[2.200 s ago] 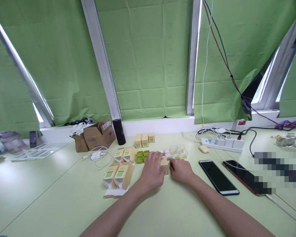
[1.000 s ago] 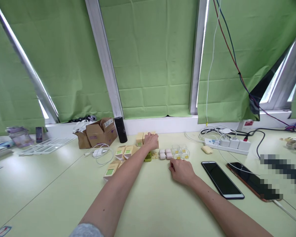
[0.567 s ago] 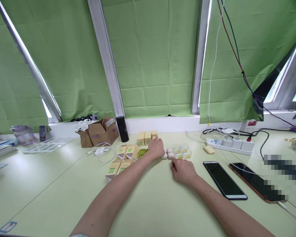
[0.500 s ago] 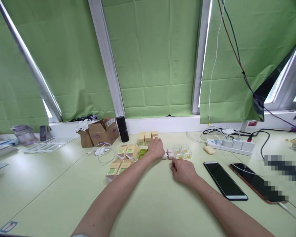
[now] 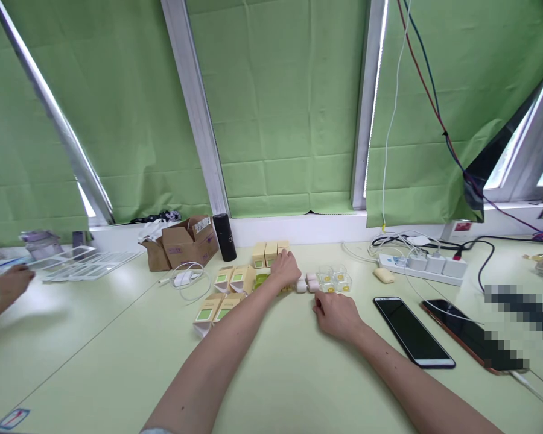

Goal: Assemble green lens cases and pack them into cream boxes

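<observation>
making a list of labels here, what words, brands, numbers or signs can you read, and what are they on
No word or number reads clearly.
Small cartons: print above green labels, too small.
Brown box: purple print and white label, too blurred.
Power strip: blue marking, too small.
Sticker: reddish mark inside a blue border, unreadable.
White box: red patch, too blurred.

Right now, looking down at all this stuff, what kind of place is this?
Probably a shared workroom or office, though I can't be sure. There's a big pale table, a power strip with plugs in it, and another person's hand over on the left.
</observation>
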Motion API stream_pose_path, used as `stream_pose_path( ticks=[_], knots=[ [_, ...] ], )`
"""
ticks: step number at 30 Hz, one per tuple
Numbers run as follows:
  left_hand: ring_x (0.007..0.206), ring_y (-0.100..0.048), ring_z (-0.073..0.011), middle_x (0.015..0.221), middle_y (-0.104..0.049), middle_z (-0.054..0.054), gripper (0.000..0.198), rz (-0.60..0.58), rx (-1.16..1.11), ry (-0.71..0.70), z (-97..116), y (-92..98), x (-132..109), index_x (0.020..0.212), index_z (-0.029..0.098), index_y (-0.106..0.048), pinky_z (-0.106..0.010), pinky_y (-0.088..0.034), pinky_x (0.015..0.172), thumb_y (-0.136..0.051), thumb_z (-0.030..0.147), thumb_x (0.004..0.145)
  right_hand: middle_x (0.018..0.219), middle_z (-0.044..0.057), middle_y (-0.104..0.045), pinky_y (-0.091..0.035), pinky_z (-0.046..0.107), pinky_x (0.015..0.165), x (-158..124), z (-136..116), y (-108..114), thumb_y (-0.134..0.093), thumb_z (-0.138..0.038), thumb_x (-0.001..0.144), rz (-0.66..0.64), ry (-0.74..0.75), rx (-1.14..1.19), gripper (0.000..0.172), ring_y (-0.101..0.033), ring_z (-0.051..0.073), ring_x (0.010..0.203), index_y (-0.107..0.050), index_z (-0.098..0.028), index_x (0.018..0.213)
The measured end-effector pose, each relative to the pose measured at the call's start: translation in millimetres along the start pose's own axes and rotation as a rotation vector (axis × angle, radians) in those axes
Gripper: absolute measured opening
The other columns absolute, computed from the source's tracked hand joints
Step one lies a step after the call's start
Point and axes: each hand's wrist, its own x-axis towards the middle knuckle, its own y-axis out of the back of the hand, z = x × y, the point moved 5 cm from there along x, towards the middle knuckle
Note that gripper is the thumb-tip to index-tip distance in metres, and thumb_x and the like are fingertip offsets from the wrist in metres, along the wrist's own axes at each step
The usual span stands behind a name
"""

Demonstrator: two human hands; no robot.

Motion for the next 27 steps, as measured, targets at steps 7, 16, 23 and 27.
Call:
stream_pose_path(
  ticks=[7, 16, 23, 27],
  knots=[
    [0.127, -0.054, -0.0343, 0.143, -0.051, -0.023, 0.049, 0.001, -0.012, 0.014, -3.4, -3.3, 6.5, 0.130, 0.012, -0.053, -0.042, -0.050, 0.097, -0.059, 0.026, 0.083, 0.104, 0.011, -0.076, -0.041, 0.032, 0.072, -0.3, -1.1, 1.4, -0.050, -0.029, 0.098, 0.012, 0.007, 0.003, 0.019, -0.072, 0.028, 0.094, -0.065, -0.020, 0.107],
    [0.128, -0.054, -0.0331, 0.143, -0.052, -0.021, 0.051, 0.010, -0.012, 0.013, -7.0, -6.9, 9.5, 0.131, 0.015, -0.052, -0.041, -0.049, 0.099, -0.059, 0.025, 0.082, 0.105, 0.012, -0.076, -0.042, 0.033, 0.074, -0.1, -1.3, 1.8, -0.050, -0.029, 0.098, -0.003, -0.001, -0.001, 0.021, -0.072, 0.029, 0.096, -0.065, -0.020, 0.110],
    [0.130, -0.055, -0.0358, 0.149, -0.050, -0.023, 0.059, 0.010, -0.030, -0.003, -3.6, -1.4, 2.8, 0.140, 0.013, -0.048, -0.044, -0.048, 0.103, -0.058, 0.026, 0.083, 0.103, 0.011, -0.076, -0.042, 0.033, 0.071, -0.6, -1.5, 2.2, -0.052, -0.029, 0.097, 0.018, 0.013, -0.007, 0.019, -0.073, 0.029, 0.094, -0.064, -0.021, 0.109],
    [0.147, -0.039, -0.0356, 0.164, -0.036, -0.019, 0.065, 0.034, -0.033, -0.030, -3.0, 3.4, -13.6, 0.151, 0.015, -0.038, -0.047, -0.037, 0.116, -0.052, 0.027, 0.089, 0.104, 0.011, -0.076, -0.041, 0.033, 0.071, -1.0, -2.0, 2.5, -0.052, -0.028, 0.097, 0.009, 0.007, -0.003, 0.020, -0.072, 0.029, 0.095, -0.064, -0.021, 0.111]
  ],
)
